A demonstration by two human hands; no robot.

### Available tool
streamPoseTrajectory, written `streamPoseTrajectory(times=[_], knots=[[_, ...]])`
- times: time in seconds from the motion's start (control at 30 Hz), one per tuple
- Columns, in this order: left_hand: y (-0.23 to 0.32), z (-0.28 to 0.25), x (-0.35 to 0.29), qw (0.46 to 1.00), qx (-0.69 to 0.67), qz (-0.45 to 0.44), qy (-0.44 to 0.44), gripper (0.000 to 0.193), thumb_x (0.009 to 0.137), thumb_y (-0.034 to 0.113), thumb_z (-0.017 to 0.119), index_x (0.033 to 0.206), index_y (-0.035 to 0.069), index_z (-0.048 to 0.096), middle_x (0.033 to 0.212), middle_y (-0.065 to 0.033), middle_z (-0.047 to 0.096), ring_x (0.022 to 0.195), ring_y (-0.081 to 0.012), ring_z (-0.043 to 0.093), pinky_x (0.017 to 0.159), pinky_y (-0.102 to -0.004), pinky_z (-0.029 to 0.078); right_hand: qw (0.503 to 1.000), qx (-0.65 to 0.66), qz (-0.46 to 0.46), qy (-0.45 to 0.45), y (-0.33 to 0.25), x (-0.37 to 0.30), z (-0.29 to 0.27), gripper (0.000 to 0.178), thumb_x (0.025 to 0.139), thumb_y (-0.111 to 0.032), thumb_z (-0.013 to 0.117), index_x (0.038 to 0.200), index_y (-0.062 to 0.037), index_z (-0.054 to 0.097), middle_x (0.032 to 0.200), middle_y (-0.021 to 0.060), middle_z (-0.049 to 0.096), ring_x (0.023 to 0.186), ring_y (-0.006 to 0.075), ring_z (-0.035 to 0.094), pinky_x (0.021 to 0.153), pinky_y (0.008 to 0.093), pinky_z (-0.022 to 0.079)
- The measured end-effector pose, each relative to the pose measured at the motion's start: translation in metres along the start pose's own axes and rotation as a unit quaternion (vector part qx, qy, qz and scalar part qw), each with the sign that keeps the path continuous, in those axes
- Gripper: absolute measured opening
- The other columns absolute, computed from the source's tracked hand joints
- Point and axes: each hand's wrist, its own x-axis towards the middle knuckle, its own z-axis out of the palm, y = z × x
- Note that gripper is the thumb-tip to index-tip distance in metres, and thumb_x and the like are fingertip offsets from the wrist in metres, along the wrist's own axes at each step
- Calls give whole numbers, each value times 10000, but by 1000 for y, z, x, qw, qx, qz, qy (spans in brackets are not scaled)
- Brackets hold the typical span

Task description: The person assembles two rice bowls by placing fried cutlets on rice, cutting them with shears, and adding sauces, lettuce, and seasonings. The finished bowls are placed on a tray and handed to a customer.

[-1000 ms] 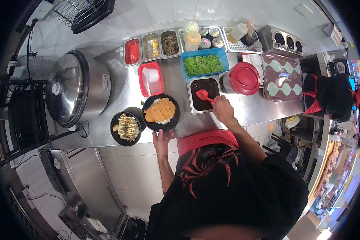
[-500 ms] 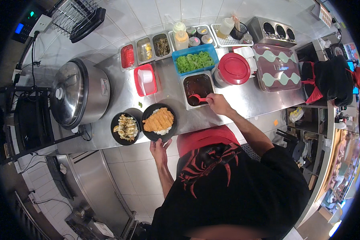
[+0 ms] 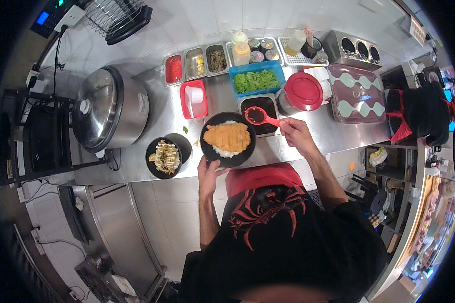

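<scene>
My left hand (image 3: pixel 210 174) grips the near rim of a black bowl (image 3: pixel 217 157), raised and tilted slightly over the counter. Inside it a sliced, golden breaded cutlet (image 3: pixel 226 137) rests on white rice (image 3: pixel 223 152). My right hand (image 3: pixel 296 135) is closed round the handle of a red ladle (image 3: pixel 271 121). Dark brown sauce (image 3: pixel 255 115) fills the ladle's cup, which hovers by the bowl's upper right rim. Behind the ladle stands a steel pan (image 3: pixel 274 132) of the same dark sauce, partly hidden by bowl and ladle.
Left of the bowl sits a smaller black bowl (image 3: pixel 150 170) of topped food. A rice cooker (image 3: pixel 106 113) stands farther left. Along the back are a red tub (image 3: pixel 184 112), a blue lettuce container (image 3: pixel 260 92), a red-lidded jug (image 3: pixel 303 92) and a patterned box (image 3: pixel 359 96).
The ladle has come up out of the sauce pan, now full, and moved to the bowl. My left hand has lifted the bowl and brought it right, toward the pan.
</scene>
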Motion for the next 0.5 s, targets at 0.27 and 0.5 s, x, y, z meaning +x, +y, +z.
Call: streamPoseTrajectory(times=[0.27,0.5], knots=[[5,106,76,993,51,-39,-102,312,924,2,516,1230,-58,512,1084,-147,610,928,-233,683,739,-356,659,949,-233,-214,-19,-39,59,-19,214,1006,-207,605,1064,-15,680,753,29,623,672,96,559,612,281,464],[33,58,42,990,47,-18,-133,298,927,0,501,1218,-58,520,1061,-139,616,929,-235,689,740,-365,662,895,-356,-270,14,-44,4,32,172,979,-164,602,1032,-14,666,881,214,673,790,388,662,691,426,510]])
